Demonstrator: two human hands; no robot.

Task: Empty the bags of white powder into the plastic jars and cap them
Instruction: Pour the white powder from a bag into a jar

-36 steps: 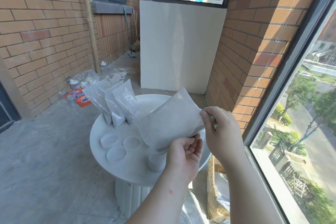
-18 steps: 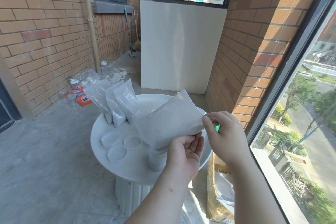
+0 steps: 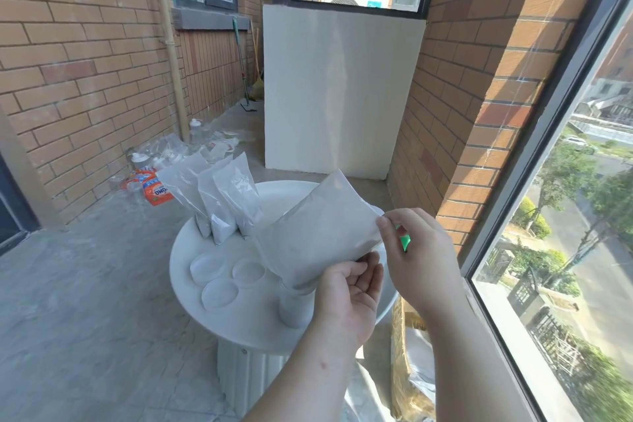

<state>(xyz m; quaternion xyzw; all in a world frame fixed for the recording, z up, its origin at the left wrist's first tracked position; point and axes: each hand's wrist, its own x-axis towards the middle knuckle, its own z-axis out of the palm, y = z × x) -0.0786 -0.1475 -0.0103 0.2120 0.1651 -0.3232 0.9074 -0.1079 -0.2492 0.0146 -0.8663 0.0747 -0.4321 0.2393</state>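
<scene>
Plastic and powder over a round white table [image 3: 191,284]: both forearms reach in from the table's near side. The left hand [image 3: 349,291] is turned palm-up, its fingers curled against the lower edge of a bag [image 3: 318,236] and holding it. The right hand [image 3: 421,257] is raised beside it, thumb and forefinger pinching the bag's upper corner, with a small green object [image 3: 405,240] tucked behind the fingers. The translucent bag, greyish-white and bulging with powder, hangs tilted above the table's near edge. Its low corner points down into the mouth of a clear jar [image 3: 293,305] standing on the table just left of the left hand, white powder inside it. Three lids [image 3: 219,295] lie flat at the table's middle, and three more bags [image 3: 219,199] stand upright on its far side.
</scene>
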